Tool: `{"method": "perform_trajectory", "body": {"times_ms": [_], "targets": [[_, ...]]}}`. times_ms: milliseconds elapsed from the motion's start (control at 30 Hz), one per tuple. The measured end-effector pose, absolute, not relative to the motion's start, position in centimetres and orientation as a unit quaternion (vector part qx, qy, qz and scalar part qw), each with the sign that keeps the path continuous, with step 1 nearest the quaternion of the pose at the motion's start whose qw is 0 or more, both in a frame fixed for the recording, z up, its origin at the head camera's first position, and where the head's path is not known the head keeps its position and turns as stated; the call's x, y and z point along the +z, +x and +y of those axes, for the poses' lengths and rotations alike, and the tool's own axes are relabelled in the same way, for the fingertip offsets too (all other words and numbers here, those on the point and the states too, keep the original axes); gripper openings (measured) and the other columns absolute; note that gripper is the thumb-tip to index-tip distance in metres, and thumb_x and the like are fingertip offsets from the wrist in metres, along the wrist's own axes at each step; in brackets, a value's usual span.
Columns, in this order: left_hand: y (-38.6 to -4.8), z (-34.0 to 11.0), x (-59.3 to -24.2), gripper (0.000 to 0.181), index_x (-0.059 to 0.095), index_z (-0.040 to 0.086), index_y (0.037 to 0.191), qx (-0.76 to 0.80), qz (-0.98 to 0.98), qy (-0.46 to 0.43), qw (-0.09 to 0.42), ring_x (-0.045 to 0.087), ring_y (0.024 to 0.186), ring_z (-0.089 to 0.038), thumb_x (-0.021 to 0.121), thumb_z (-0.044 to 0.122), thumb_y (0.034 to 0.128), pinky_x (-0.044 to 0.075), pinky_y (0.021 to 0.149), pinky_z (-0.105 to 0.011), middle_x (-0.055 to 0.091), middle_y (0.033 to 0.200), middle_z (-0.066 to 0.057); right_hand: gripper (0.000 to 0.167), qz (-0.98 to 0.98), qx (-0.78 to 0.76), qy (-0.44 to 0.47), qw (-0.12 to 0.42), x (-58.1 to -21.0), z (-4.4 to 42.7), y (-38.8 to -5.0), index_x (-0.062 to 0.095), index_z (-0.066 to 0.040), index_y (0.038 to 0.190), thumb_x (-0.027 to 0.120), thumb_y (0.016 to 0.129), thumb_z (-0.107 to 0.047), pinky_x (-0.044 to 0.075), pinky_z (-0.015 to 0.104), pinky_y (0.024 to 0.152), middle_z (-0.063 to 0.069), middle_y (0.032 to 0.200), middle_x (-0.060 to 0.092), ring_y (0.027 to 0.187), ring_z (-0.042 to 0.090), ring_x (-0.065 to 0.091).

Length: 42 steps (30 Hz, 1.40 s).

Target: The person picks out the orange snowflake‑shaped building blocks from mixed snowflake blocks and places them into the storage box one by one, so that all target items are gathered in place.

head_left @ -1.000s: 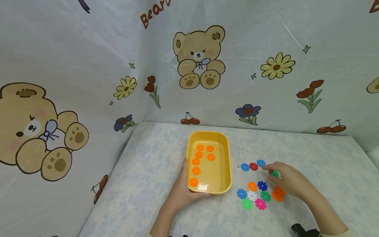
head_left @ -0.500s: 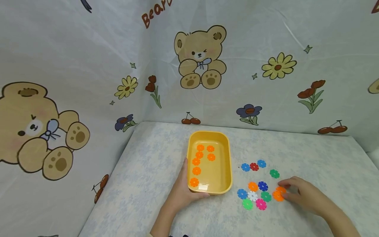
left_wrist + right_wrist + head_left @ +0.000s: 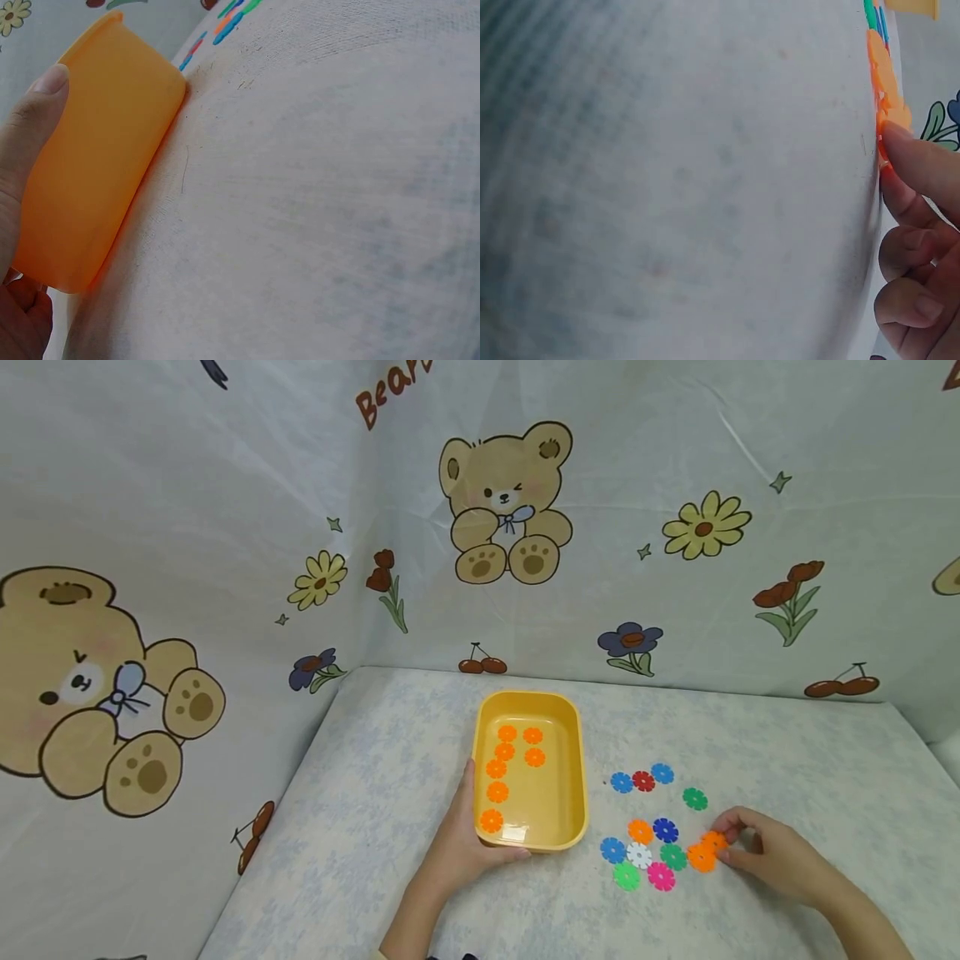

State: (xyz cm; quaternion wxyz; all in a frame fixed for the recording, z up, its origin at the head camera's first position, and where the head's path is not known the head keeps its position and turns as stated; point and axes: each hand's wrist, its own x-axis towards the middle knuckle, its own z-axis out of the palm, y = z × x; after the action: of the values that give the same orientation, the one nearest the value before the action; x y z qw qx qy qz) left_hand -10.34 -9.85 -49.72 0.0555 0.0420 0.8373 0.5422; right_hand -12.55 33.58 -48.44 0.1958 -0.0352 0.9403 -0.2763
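My left hand (image 3: 467, 852) grips the near left corner of a yellow plastic tray (image 3: 582, 777). In the left wrist view its thumb (image 3: 37, 112) lies along the tray's outer wall. Inside the tray are several orange notched snowflake discs (image 3: 497, 792). To the right, my right hand (image 3: 783, 860) pinches an orange snowflake disc (image 3: 715, 841) between thumb and index finger. This disc overlaps another orange disc (image 3: 701, 858) just to its left. The right wrist view shows the thumb (image 3: 911, 154) on the orange pieces at the table's surface, other fingers curled.
Left of my right hand lie several loose discs, among them a pink disc (image 3: 662, 877), a white disc (image 3: 639, 856) and a dark blue disc (image 3: 665, 830). Farther back are a red disc (image 3: 642, 782) and a green disc (image 3: 695, 799). A bear-print cloth (image 3: 510, 610) hangs behind the table.
My right hand has moved from beside the green and blue discs toward me, to the overlapping orange discs, and pinches one. My left hand and the tray have stayed put.
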Motion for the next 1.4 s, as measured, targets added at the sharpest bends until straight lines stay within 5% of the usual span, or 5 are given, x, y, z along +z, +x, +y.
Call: {"method": "perform_trajectory", "body": {"times_ms": [333, 533, 900, 1400], "targets": [[-10.3, -9.9, -49.7, 0.144, -0.012, 0.047, 0.154, 0.536, 0.841, 0.039, 0.059, 0.019, 0.151, -0.018, 0.091, 0.062, 0.0537, 0.023, 0.12, -0.055, 0.005, 0.166, 0.01, 0.035, 0.928, -0.311, -0.06, 0.198, -48.1, 34.1, -13.3, 0.064, -0.01, 0.119, 0.074, 0.089, -0.027, 0.048, 0.022, 0.071, 0.002, 0.101, 0.064, 0.086, 0.006, 0.052], [-10.3, -9.9, -49.6, 0.144, -0.012, 0.047, 0.154, 0.536, 0.841, 0.039, 0.059, 0.019, 0.151, -0.018, 0.091, 0.061, 0.0542, 0.023, 0.12, -0.054, 0.006, 0.166, 0.01, 0.03, 0.935, -0.32, -0.07, 0.138, -46.7, 32.5, -14.7, 0.066, -0.013, 0.12, 0.071, 0.092, -0.022, 0.05, 0.023, 0.071, 0.001, 0.103, 0.067, 0.086, 0.001, 0.053], [-10.3, -9.9, -49.6, 0.144, -0.011, 0.047, 0.154, 0.534, 0.843, 0.036, 0.059, 0.019, 0.151, -0.017, 0.091, 0.061, 0.0532, 0.023, 0.12, -0.054, 0.006, 0.166, 0.011, 0.021, 0.888, -0.403, -0.17, 0.141, -43.2, 21.9, -18.1, 0.068, -0.02, 0.117, 0.066, 0.096, -0.02, 0.055, 0.023, 0.076, 0.0, 0.105, 0.067, 0.095, 0.021, 0.06], [-10.4, -10.0, -49.7, 0.142, -0.014, 0.044, 0.154, 0.523, 0.849, 0.045, 0.067, 0.025, 0.15, -0.021, 0.088, 0.064, 0.0571, 0.027, 0.118, -0.054, 0.003, 0.167, 0.008, 0.015, 0.929, -0.233, -0.271, 0.099, -43.0, 11.2, -19.6, 0.076, -0.023, 0.101, 0.077, 0.087, -0.02, 0.05, 0.028, 0.075, -0.011, 0.085, 0.069, 0.077, 0.009, 0.057]]}}
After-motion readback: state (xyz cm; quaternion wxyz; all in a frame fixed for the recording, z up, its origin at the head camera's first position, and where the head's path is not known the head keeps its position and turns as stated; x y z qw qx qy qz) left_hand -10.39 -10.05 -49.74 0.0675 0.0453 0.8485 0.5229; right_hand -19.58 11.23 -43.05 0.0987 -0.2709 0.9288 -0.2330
